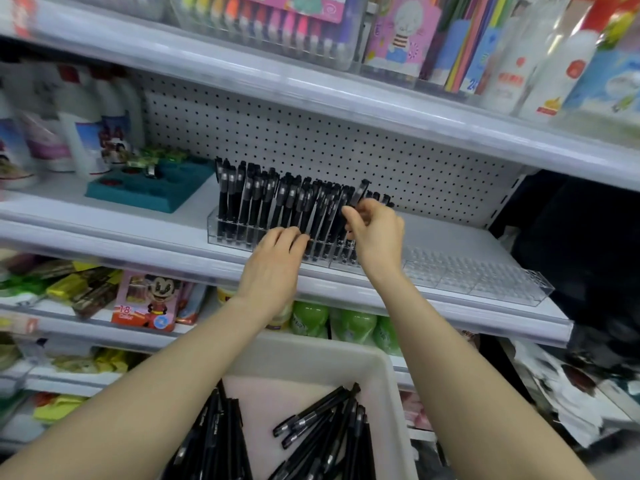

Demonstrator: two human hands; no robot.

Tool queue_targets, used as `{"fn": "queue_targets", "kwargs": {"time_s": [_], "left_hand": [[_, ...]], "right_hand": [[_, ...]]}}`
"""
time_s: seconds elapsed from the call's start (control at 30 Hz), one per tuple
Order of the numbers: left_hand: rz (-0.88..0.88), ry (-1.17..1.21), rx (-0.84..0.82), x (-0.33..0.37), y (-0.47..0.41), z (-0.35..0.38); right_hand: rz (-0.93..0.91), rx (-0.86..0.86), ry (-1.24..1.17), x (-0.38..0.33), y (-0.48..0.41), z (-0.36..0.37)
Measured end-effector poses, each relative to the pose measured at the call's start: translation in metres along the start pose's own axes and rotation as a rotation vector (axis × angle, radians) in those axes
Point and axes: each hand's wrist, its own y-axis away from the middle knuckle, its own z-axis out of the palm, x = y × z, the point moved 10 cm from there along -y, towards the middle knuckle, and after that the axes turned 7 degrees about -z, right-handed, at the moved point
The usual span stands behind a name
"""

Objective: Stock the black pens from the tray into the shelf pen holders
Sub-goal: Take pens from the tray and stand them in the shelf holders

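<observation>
— While one black pen point(360, 192) is pinched by the right hand point(375, 230), its cap end is seen above the fingers. The lower end is hidden among the standing pens point(263, 202). Handling?
— Light, stiff, smooth plastic is judged; slip is likely under a loose pinch. The barrel should be taken mid-length or higher, so the tip stays free for a slot. Only the clip is thought fragile.
— Left hand point(273, 261)?
— Fingers are laid against the standing pens, just left of the right hand. Whether one is pinched cannot be told.
— Remaining stock?
— Loose pens point(322, 420) are piled in the white tray point(391, 372), below both wrists.
— Surface, room?
— The clear pen holder point(221, 230) is set on the white shelf point(104, 233) under both hands. Empty holder sections point(485, 275) are seen right of the right hand, pegboard point(311, 133) behind the fingertips. An upper shelf point(346, 98) overhangs both hands.
</observation>
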Motion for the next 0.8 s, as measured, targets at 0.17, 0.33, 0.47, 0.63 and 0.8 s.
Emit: {"fn": "queue_targets", "kwargs": {"time_s": [0.17, 0.33, 0.47, 0.63, 0.8], "left_hand": [[-0.012, 0.030, -0.001, -0.001, 0.001, -0.001], [0.009, 0.051, 0.008, -0.001, 0.003, -0.001], [0.015, 0.052, 0.017, -0.001, 0.004, -0.002], [0.039, 0.108, -0.028, -0.004, 0.007, -0.004], [-0.032, 0.275, -0.018, -0.020, 0.038, -0.022]], "right_hand": [[0.052, -0.106, 0.061, 0.012, 0.011, 0.024], [0.081, -0.086, 0.040, 0.016, 0.017, 0.030], [0.075, -0.087, 0.043, 0.013, 0.018, 0.030], [0.076, -0.071, 0.045, 0.011, 0.031, 0.022], [-0.002, -0.081, 0.153, 0.004, 0.077, 0.011]]}}
